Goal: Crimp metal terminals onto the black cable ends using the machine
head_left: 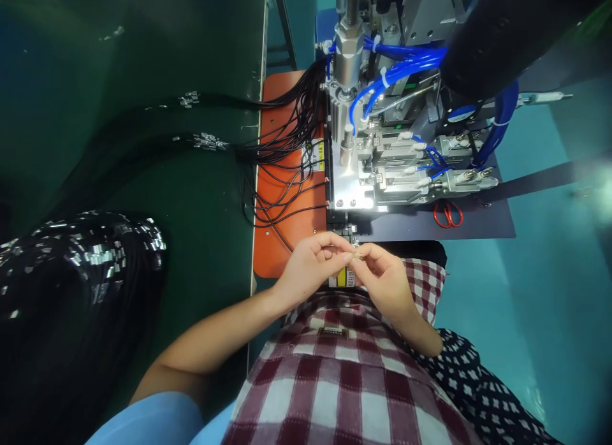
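Observation:
In front of the checked apron, my left hand (pixel 318 260) and my right hand (pixel 382 276) meet with their fingertips pinched together. Between them show thin, pale, wire-like strands (pixel 356 255), too small to make out fully. A black cable (pixel 280 236) runs from the orange board up to my left hand and disappears behind it. Just beyond the fingers stands a metal machine (pixel 351 190) with cylinders and blue air hoses. Several more black cables (pixel 287 161) lead into its left edge.
Left of the orange board (pixel 272 260), a dark green table carries cable bundles with shiny ends (pixel 208 141) and a large coiled black cable bundle (pixel 90 254). Red-handled scissors (pixel 448 214) lie on the machine's dark base plate (pixel 396 226). A yellow label (pixel 342 277) sits below my hands.

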The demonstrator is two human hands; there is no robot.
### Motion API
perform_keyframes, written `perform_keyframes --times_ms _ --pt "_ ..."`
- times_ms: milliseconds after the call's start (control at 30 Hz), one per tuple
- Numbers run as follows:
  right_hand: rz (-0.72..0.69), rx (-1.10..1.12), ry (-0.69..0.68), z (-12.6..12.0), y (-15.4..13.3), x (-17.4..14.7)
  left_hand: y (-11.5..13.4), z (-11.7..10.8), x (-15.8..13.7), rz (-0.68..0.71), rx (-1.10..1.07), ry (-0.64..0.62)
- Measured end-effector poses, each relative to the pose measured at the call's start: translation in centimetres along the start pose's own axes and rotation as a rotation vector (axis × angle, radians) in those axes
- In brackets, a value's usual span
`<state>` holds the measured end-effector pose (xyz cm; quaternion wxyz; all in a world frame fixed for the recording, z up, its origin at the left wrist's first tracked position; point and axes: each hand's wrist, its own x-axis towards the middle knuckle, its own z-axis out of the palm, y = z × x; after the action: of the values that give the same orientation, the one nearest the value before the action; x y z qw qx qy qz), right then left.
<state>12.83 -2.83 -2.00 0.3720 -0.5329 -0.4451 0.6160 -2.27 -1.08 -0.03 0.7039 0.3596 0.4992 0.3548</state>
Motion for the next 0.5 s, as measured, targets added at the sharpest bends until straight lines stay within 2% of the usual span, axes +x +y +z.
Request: perform_keyframes --times_ms 133,333,500 --pt "-0.084 -0.095 0.087 0.3 0.5 0.1 -0.4 0.0 0.3 -0.005 -0.052 0.023" --pt "-0.157 -0.18 0.091 -1.0 -0.2 0.5 -0.8 -0.5 0.6 -0.03 -0.114 0.006" --pt "-0.097 -0.091 0.105 -1.4 -0.3 0.7 -0.8 -0.6 0.5 -0.053 -0.097 0.028"
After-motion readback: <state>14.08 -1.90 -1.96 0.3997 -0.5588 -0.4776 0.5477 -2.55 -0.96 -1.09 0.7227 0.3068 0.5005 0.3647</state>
